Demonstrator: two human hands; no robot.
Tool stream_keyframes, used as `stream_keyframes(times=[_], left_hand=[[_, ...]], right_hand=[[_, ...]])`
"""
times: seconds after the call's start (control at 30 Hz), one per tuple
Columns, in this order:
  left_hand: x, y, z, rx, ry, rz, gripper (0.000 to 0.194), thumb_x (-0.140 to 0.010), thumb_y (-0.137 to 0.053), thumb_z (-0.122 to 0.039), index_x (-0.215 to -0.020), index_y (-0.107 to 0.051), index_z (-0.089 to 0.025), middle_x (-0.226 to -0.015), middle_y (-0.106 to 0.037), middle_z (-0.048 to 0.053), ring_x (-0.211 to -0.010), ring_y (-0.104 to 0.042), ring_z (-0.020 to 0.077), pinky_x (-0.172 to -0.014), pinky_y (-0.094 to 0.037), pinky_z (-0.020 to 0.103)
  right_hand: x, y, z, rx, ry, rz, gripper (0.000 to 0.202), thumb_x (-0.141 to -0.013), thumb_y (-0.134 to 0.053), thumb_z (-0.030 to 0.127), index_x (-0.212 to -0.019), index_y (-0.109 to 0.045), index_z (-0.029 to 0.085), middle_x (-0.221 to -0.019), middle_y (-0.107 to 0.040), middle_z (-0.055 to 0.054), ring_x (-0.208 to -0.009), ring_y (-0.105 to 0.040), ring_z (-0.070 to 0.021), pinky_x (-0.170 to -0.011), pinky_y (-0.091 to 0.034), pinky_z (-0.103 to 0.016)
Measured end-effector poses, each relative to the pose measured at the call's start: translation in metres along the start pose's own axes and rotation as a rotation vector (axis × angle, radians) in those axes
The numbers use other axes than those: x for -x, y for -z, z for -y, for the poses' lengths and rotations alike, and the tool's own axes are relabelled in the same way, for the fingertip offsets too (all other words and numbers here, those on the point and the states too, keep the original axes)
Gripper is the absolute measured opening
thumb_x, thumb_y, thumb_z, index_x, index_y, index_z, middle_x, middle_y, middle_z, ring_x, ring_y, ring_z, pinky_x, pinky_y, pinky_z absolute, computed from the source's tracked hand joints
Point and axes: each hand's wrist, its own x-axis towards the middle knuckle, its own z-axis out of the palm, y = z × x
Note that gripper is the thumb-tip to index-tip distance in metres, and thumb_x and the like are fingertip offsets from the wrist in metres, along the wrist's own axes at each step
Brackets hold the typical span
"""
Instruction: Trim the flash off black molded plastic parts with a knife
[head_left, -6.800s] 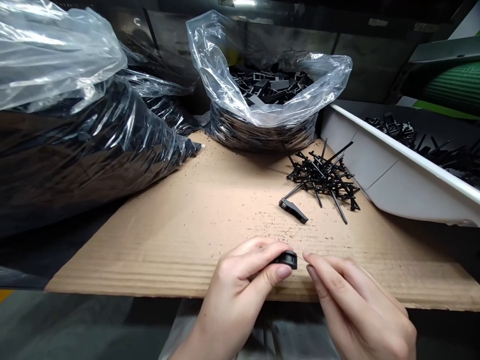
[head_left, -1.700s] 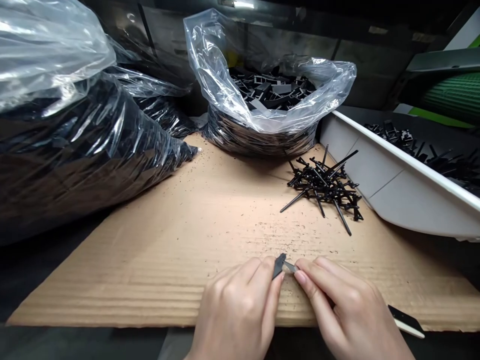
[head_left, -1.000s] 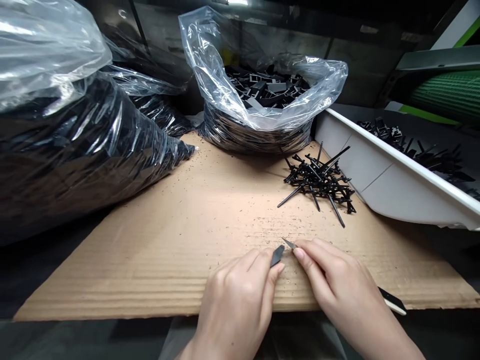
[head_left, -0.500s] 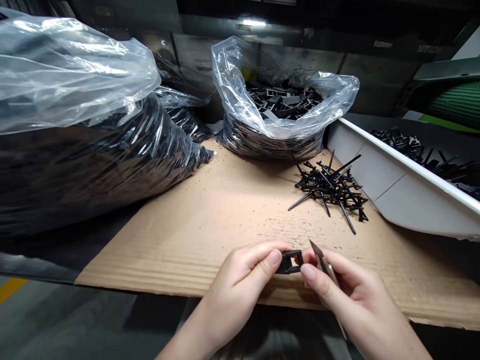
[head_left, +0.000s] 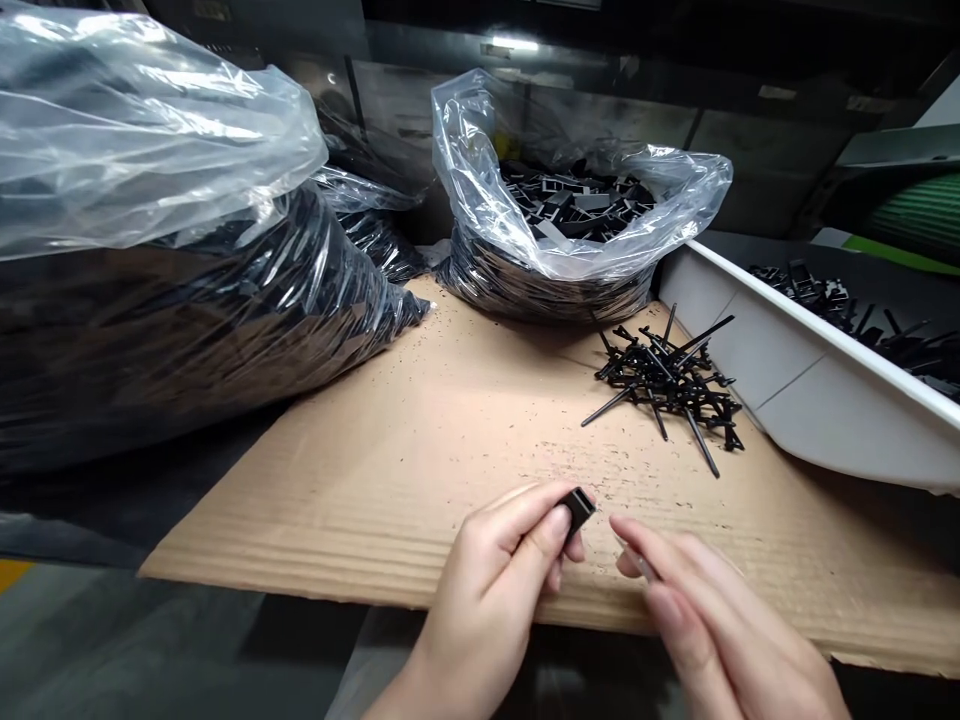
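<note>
Pinched between the thumb and fingers of my left hand [head_left: 501, 570] is a small black plastic part [head_left: 577, 508], a hollow rectangular piece, held over the front of the cardboard sheet. To its right, my right hand [head_left: 712, 605] is closed around a knife [head_left: 637, 563]; only a sliver of its metal shows between the fingers, and the rest is hidden. A short gap separates the right fingertips from the black part.
Cardboard [head_left: 360, 480] covers the table, strewn with tiny black scraps. A pile of black plastic sprues [head_left: 667, 380] lies beside a white tray [head_left: 795, 370] of black pieces. Behind stands an open clear bag [head_left: 555, 270] of black parts; a larger full bag [head_left: 165, 320] fills the left.
My left hand has turned the black part, so its open frame no longer faces me. My right hand has drawn back from it and rotated, hiding most of the knife blade.
</note>
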Motion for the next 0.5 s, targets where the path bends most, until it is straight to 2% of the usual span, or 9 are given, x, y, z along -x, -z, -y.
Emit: stream_keyframes(times=[0.07, 0.17, 0.33, 0.5], left_hand=[[0.003, -0.002, 0.005, -0.153, -0.139, -0.067, 0.015, -0.083, -0.047, -0.015, -0.080, -0.062, -0.017, -0.066, -0.057, -0.001, -0.051, -0.049, 0.0091, -0.050, -0.043, 0.019], [0.004, -0.003, 0.010, -0.265, -0.254, -0.112, 0.018, -0.084, -0.045, -0.010, -0.088, -0.060, -0.019, -0.071, -0.057, 0.000, -0.054, -0.051, 0.0101, -0.052, -0.044, 0.019], [0.007, -0.004, 0.008, -0.310, -0.337, -0.146, 0.024, -0.083, -0.044, -0.005, -0.093, -0.059, -0.021, -0.078, -0.058, -0.001, -0.070, -0.056, 0.0114, -0.065, -0.046, 0.018], [0.009, -0.006, 0.008, -0.287, -0.361, -0.119, 0.026, -0.083, -0.043, -0.002, -0.091, -0.058, -0.021, -0.079, -0.058, -0.002, -0.073, -0.056, 0.0102, -0.068, -0.044, 0.016]], right_hand=[[-0.004, 0.002, -0.003, -0.019, 0.010, -0.001, 0.022, -0.083, -0.048, 0.017, -0.104, -0.056, 0.018, -0.083, -0.064, -0.007, -0.075, -0.060, -0.0168, -0.067, -0.049, -0.027], [-0.009, -0.001, -0.001, -0.050, 0.071, -0.017, 0.022, -0.078, -0.053, 0.009, -0.099, -0.056, 0.015, -0.078, -0.062, -0.006, -0.072, -0.057, -0.0154, -0.063, -0.048, -0.025], [-0.012, -0.009, 0.002, -0.057, 0.075, -0.011, 0.018, -0.079, -0.051, 0.009, -0.096, -0.056, 0.015, -0.074, -0.061, -0.006, -0.066, -0.056, -0.0149, -0.058, -0.046, -0.025], [-0.015, -0.009, -0.004, -0.010, -0.014, 0.003, 0.013, -0.081, -0.049, 0.013, -0.089, -0.060, 0.014, -0.074, -0.063, -0.006, -0.066, -0.058, -0.0147, -0.062, -0.047, -0.025]])
